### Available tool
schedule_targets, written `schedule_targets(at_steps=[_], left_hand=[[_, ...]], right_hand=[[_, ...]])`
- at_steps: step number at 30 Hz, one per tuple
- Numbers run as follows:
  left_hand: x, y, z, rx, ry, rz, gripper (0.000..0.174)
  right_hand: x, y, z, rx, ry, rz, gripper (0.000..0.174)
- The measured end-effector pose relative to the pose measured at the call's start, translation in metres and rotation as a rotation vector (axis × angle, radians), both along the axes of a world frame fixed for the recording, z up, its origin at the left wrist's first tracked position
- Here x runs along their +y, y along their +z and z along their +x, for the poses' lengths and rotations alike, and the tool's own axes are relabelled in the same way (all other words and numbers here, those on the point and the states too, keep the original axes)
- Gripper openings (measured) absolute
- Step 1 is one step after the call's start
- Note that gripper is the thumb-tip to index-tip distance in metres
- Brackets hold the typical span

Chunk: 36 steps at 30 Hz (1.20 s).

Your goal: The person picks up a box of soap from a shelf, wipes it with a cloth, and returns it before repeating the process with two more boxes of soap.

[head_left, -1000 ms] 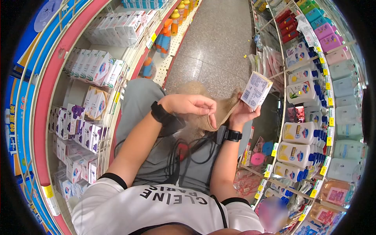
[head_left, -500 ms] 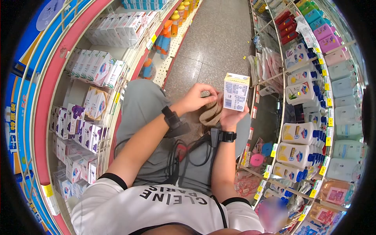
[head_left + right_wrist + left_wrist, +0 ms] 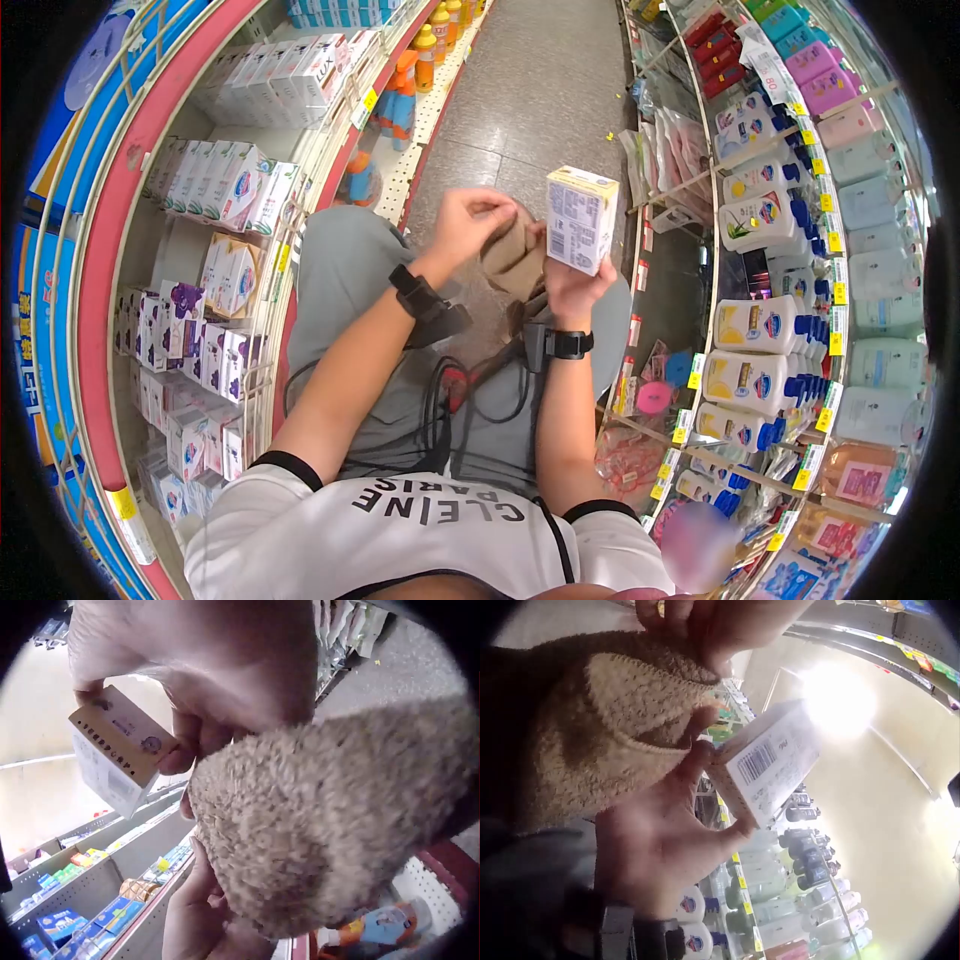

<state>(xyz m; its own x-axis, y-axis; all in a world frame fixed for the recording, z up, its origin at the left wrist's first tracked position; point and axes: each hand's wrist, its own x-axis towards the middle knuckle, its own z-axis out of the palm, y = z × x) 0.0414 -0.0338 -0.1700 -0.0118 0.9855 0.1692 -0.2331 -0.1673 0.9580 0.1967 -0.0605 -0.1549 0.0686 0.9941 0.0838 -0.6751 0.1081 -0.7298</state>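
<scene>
Shop shelves (image 3: 125, 210) are flanking me in the head view, with cartons (image 3: 225, 190) stacking up on my left and bottles (image 3: 757, 325) lining my right, and the floor (image 3: 540, 90) is running on ahead. My right hand (image 3: 572, 288) is gripping a box (image 3: 580, 220) from below, holding it upright above my lap. My left hand (image 3: 470, 222) is pinching a cloth (image 3: 512, 258), which is hanging just beside the box, between the two hands.

From the left wrist, my left hand (image 3: 712, 630) is showing at the top, fingertips nipping the cloth (image 3: 592, 742) by its edge. Opposite, my right hand (image 3: 660, 847) is clasping the box (image 3: 769, 769) between thumb and fingers, and the cloth is lying against those fingers.

From the right wrist, my right hand (image 3: 225, 667) is closing round the box (image 3: 120, 761), and the cloth (image 3: 330, 825) is bunching in the foreground, with my left hand (image 3: 199, 922) underneath.

Judging by this, the box is sitting in my grip with the cloth brought up to it. No printed face is being covered yet, so the cloth's work on the box is looking hardly begun.
</scene>
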Motion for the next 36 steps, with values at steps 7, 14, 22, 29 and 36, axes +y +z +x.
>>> schedule_targets(at_steps=[7,14,22,29,36], left_hand=[[0.004,0.004,-0.008,0.045,0.098,0.08,0.01],[0.001,0.013,-0.012,-0.009,0.175,0.044,0.011],[0.002,0.016,-0.018,-0.127,0.146,-0.008,0.014],[0.0,0.017,-0.016,-0.171,0.137,-0.008,0.016],[0.005,0.018,-0.029,-0.008,0.218,-0.007,0.014]], right_hand=[[0.004,-0.035,0.01,-0.299,0.137,-0.027,0.072],[0.0,-0.025,-0.007,-0.483,0.053,0.037,0.07],[0.003,-0.036,-0.006,-0.578,-0.011,0.044,0.072],[0.001,-0.038,-0.008,-0.521,-0.026,0.038,0.077],[0.003,-0.037,0.008,-0.437,-0.109,0.077,0.072]])
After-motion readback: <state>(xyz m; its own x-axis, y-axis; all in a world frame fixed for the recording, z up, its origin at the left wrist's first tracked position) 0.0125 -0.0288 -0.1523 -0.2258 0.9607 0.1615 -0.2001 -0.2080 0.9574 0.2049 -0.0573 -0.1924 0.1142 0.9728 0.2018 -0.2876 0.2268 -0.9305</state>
